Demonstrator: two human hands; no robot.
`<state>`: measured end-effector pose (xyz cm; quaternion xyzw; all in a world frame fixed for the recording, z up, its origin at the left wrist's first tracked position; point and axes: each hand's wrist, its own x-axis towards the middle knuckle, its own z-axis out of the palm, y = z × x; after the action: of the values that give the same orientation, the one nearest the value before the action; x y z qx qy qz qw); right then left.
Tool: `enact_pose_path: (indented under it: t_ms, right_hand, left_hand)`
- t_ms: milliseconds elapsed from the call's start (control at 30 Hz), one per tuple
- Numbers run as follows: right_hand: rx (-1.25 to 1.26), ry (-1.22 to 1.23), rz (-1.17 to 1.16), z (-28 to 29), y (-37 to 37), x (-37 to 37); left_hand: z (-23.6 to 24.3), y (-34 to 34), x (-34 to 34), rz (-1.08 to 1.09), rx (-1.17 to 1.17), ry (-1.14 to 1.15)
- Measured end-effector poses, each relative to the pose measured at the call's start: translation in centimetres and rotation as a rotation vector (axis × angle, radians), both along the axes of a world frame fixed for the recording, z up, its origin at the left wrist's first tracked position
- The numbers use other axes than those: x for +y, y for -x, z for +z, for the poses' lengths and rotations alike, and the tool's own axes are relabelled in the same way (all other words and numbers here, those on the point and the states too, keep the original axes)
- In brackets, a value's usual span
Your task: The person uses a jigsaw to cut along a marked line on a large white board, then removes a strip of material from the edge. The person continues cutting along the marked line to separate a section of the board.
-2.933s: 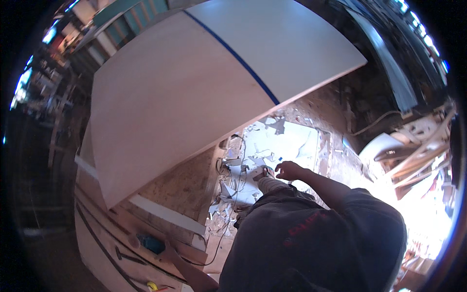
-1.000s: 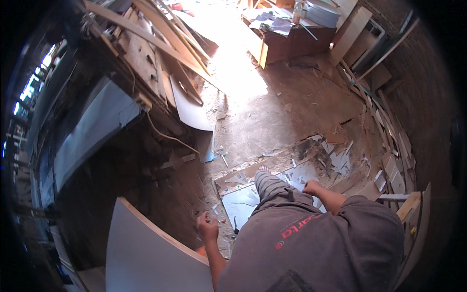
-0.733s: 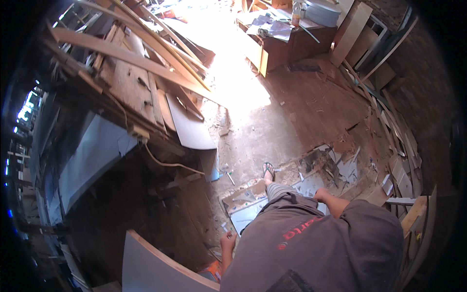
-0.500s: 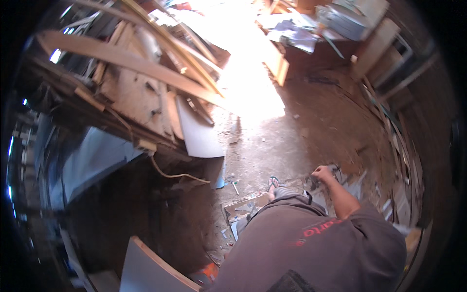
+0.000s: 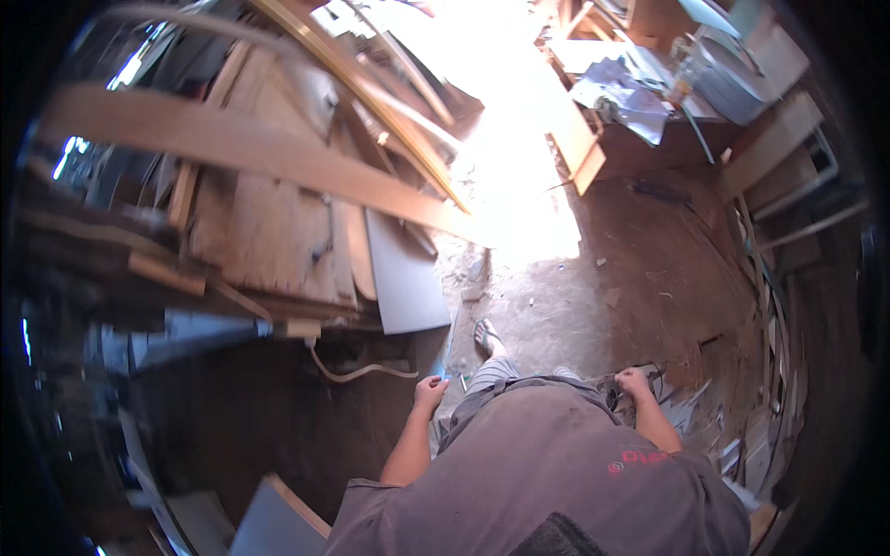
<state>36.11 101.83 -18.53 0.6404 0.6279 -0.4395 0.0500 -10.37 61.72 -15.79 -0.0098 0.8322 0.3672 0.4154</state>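
My left hand [image 5: 429, 392] hangs beside my body at the left, its fingers curled in, and no object shows in it. On the other side, my right hand [image 5: 634, 381] is closed by my hip. A dark, thin-looking thing [image 5: 656, 371] shows right beside its fingers; I cannot make out whether the hand grips it or what it is. Ahead of my body, one foot in a flip-flop [image 5: 484, 335] is forward on the dusty floor [image 5: 556, 320].
To the left stands a heap of boards with a long curved wooden strip [image 5: 278, 162], a white panel [image 5: 408, 283] and a pale cable [image 5: 357, 374]. A light panel [image 5: 278, 519] stands lower left. At the far right, crumpled paper [image 5: 626, 97] and a grey tub [image 5: 728, 79] lie above a brown cabinet [image 5: 663, 148]. Scraps [image 5: 686, 408] litter the right.
My left hand has come into view at the left. The view has shifted, and a foot now shows forward to the left. My right hand stays closed, low by my hip.
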Motion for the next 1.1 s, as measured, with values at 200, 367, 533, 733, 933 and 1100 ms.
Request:
enact_pose_path:
  t_ms: [200, 367, 533, 733, 933, 1100]
  right_hand:
    - [-0.249, 0.192, -0.412, -2.0, -3.0, -7.2]
    - [-0.255, 0.188, -0.36, -1.9, 2.3, -8.2]
    - [-0.179, 0.084, -0.166, -0.7, 10.0, -0.6]
    - [-0.033, 0.043, -0.206, 1.1, 15.4, 18.2]
    - [0.147, 0.166, -0.443, 5.9, 13.7, 38.5]
    - [0.113, -0.012, -0.528, 8.2, 12.1, 49.0]
  left_hand:
    - [-0.6, 12.0, 7.2, -0.582, 0.015, 0.436]
    - [0.0, 18.9, 15.8, -0.484, -0.001, 0.182]
    - [1.3, 21.8, 23.6, -0.421, -0.009, 0.126]
    - [2.7, 20.8, 32.4, -0.376, -0.026, 0.115]
    - [4.1, 15.9, 41.4, -0.359, -0.094, 0.226]
    - [2.1, 14.4, 50.7, -0.438, -0.021, 0.163]
